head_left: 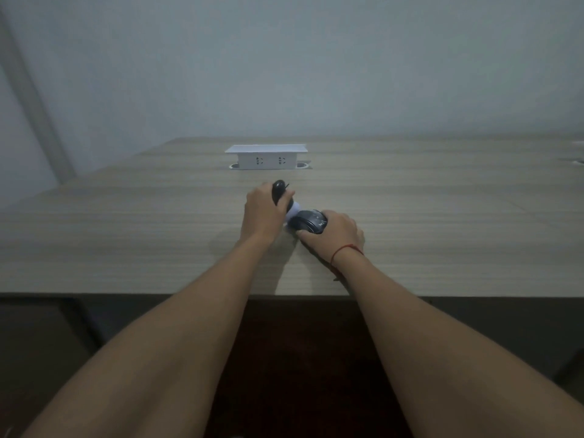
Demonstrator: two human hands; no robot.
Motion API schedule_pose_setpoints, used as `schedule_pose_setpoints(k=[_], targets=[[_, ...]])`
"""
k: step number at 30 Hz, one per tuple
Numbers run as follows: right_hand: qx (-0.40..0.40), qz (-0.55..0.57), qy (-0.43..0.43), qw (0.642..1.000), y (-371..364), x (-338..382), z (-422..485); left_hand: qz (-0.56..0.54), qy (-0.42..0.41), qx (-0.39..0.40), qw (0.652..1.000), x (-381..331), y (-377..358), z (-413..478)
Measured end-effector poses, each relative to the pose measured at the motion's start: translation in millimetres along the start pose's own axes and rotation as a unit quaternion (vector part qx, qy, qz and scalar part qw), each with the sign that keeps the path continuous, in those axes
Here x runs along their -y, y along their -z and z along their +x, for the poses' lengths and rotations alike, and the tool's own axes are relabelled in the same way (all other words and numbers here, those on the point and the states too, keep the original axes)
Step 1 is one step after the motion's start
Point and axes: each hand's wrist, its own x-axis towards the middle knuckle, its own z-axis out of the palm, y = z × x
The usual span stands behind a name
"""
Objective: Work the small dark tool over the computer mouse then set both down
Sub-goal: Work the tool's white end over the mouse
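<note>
My left hand (263, 213) grips a small dark tool (279, 190) with a rounded black top and a pale lower end (293, 213). That pale end meets the left side of a black computer mouse (311, 221). My right hand (338, 233) holds the mouse from the right and near side, low over the wooden table (126, 235). A red string circles my right wrist. Fingers hide the tool's middle and the mouse's far side.
A white raised socket box (266, 157) with two outlets stands at the table's far middle. A second small fitting (578, 161) shows at the far right edge. The table's front edge runs across just below my forearms, with dark space beneath.
</note>
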Motion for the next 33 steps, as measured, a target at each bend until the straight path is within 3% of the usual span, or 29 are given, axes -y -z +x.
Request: schedule_pose_setpoints(k=[4, 7, 11, 15, 19, 22, 27, 33], targets=[[-0.002, 0.000, 0.002, 1.000, -0.8, -0.3, -1.6, 0.066, 0.022, 0.052, 0.996, 1.1, -0.6, 3.3], [0.000, -0.001, -0.005, 1.000, 0.8, 0.1, -0.5, 0.010, -0.030, 0.035, 0.999, -11.2, -1.8, 4.0], [-0.003, 0.000, -0.001, 1.000, 0.0, -0.2, -3.6, 0.036, 0.042, 0.038, 0.998, -2.2, -3.2, -0.7], [-0.008, -0.009, -0.003, 1.000, 1.4, 0.7, -1.4, 0.025, -0.019, 0.002, 0.999, -0.9, -3.1, -2.7], [-0.006, -0.009, -0.004, 1.000, -2.0, 0.6, -2.7, 0.064, 0.023, 0.032, 0.997, -0.6, -8.2, -1.0], [-0.023, -0.013, -0.017, 1.000, -1.8, 0.7, -0.5, 0.032, -0.008, 0.012, 0.999, -11.2, -13.3, 1.5], [-0.023, 0.032, -0.032, 0.999, 0.6, 3.1, -3.6, 0.042, 0.059, 0.027, 0.997, -1.9, -9.0, 2.8], [-0.034, 0.056, -0.043, 0.997, 3.6, 3.7, -0.7, -0.038, 0.027, -0.054, 0.997, -1.1, -12.1, -17.9]])
